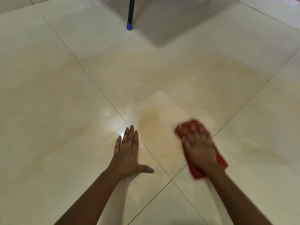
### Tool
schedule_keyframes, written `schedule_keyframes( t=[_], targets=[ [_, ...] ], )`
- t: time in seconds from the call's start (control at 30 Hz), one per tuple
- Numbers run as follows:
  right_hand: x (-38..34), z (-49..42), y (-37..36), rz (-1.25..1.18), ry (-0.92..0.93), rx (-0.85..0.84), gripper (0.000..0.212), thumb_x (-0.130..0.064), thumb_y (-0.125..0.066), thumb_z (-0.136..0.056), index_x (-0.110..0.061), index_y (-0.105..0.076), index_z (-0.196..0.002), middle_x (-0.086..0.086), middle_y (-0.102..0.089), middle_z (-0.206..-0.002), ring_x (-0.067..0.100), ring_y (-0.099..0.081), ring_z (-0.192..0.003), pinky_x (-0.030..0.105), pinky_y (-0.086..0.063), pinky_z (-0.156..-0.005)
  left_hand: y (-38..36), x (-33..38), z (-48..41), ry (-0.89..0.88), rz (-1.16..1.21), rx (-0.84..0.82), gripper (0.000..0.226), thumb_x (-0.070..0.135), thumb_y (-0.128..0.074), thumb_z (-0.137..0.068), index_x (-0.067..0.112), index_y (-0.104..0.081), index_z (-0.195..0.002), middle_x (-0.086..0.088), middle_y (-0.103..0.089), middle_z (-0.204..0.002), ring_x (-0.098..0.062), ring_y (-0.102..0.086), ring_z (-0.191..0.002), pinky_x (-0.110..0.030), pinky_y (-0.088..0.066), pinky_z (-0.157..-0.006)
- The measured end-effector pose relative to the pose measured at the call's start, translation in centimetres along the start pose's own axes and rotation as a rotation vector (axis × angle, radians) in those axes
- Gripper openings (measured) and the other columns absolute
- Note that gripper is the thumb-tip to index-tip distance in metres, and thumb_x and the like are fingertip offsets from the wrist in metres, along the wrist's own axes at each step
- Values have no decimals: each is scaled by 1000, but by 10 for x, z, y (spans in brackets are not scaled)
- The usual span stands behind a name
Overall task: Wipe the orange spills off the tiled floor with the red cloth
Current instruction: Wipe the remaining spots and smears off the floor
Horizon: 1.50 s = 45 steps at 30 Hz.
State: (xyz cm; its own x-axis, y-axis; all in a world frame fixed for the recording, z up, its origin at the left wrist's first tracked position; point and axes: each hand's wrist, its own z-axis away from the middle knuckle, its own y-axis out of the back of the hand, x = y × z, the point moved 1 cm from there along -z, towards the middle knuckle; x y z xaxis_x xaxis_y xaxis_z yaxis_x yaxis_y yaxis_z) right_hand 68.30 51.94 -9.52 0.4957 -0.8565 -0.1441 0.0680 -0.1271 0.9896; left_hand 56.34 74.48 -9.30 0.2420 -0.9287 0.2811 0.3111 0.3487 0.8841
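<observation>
Both forearms enter from the bottom edge, seen from the head camera, and reach forward over the tiled floor.

My left hand lies flat on the tile, palm down. Its four fingers are straight and pressed together and the thumb is splayed out toward my other hand. It holds nothing. A dark grout line passes just under its fingertips and runs on behind the thumb to a crossing of lines between my two wrists.

My right hand is blurred. As far as can be told, its fingers lie stretched out and a little spread, pressing down on the red cloth rather than curling round it. The cloth is bunched beneath the palm. One red edge shows just past the fingertips, and a larger fold sticks out on the outer side of the hand, near the wrist.

An orange spill, a faint smear, lies between my hands: beside the right fingers on their inner side, and just past the left fingertips. A paler orange tint spreads over the tiles well ahead of both hands.

A bright glare spot sits at the left fingertips. Far ahead of both hands, a black pole with a blue tip touches the floor.
</observation>
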Motion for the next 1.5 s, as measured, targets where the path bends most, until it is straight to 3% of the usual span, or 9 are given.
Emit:
schedule_keyframes(
  t=[0.1, 0.3, 0.4, 0.53, 0.73, 0.87, 1.1, 1.33, 1.5],
  targets=[
    [-21, -69, -1, -24, -180, -65, 57, -44, -13, -90, -34, -27, -144, 5, -23, -154, 33, -11, -142, 47, -11, -113, 3, 2, 1, 3, 11, -30, 141, 98, -24, -34, 13, 42, -126, 3, 53, -133, -10, 49, -124, -37, 21, -108],
    [-85, 44, -10, -104, 280, -123, 50, -33, -39, -81, -35, -47, -130, -2, -43, -144, 29, -29, -137, 46, -18, -109, 6, 2, 3, -11, 57, -24, 147, 100, -22, -30, 16, 32, -138, 4, 44, -142, -6, 46, -126, -34, 21, -109],
    [-11, 29, -3, -27, 95, -26, 51, -32, -33, -82, -28, -50, -129, 8, -47, -141, 36, -35, -133, 46, -26, -106, 4, 2, 2, 0, 37, -11, 143, 98, -26, -32, 16, 37, -131, 5, 48, -138, -8, 47, -125, -35, 20, -109],
    [-22, -48, 5, -37, -164, -108, 64, -42, -12, -83, -33, -30, -143, 3, -23, -154, 31, -10, -142, 47, -10, -112, 5, 3, 2, -10, 25, -19, 144, 100, -24, -32, 15, 38, -130, 6, 51, -135, -9, 47, -126, -35, 20, -109],
    [-54, 87, -6, -76, 263, -146, 52, -35, -41, -82, -40, -40, -134, -7, -35, -148, 26, -20, -141, 46, -16, -110, 14, 7, 5, -12, 41, -64, 156, 103, -20, -24, 12, 21, -144, 3, 42, -142, -12, 41, -130, -37, 18, -111],
    [23, 157, 3, -18, 57, -110, 56, -34, -40, -80, -41, -35, -135, -5, -34, -147, 28, -26, -137, 42, -19, -107, 20, 22, 5, -49, -18, -81, 160, 103, -15, -21, 8, 19, -145, -4, 38, -146, -16, 39, -130, -40, 16, -111],
    [146, 115, 28, -43, -564, -10, 56, -42, -21, -90, -30, -30, -144, 5, -22, -155, 33, -14, -141, 49, -18, -110, -24, 153, 1, -366, 0, -92, 137, 80, -59, -57, 7, 16, -145, -6, 29, -152, -18, 28, -138, -39, 14, -115],
    [75, 154, 11, -54, -167, -41, 50, -35, -33, -86, -32, -43, -135, 3, -40, -146, 33, -30, -136, 45, -25, -108, -54, 204, 5, -293, 50, -91, 144, 75, -67, -53, 5, 21, -143, -9, 35, -148, -20, 36, -133, -36, 21, -108],
    [183, 165, 36, -22, -570, 29, 55, -37, -25, -87, -28, -43, -138, 10, -36, -147, 38, -32, -134, 50, -30, -106, -65, 206, 0, -268, -62, -77, 146, 82, -60, -51, 5, 27, -140, -7, 45, -138, -23, 40, -131, -39, 23, -107]
  ],
)
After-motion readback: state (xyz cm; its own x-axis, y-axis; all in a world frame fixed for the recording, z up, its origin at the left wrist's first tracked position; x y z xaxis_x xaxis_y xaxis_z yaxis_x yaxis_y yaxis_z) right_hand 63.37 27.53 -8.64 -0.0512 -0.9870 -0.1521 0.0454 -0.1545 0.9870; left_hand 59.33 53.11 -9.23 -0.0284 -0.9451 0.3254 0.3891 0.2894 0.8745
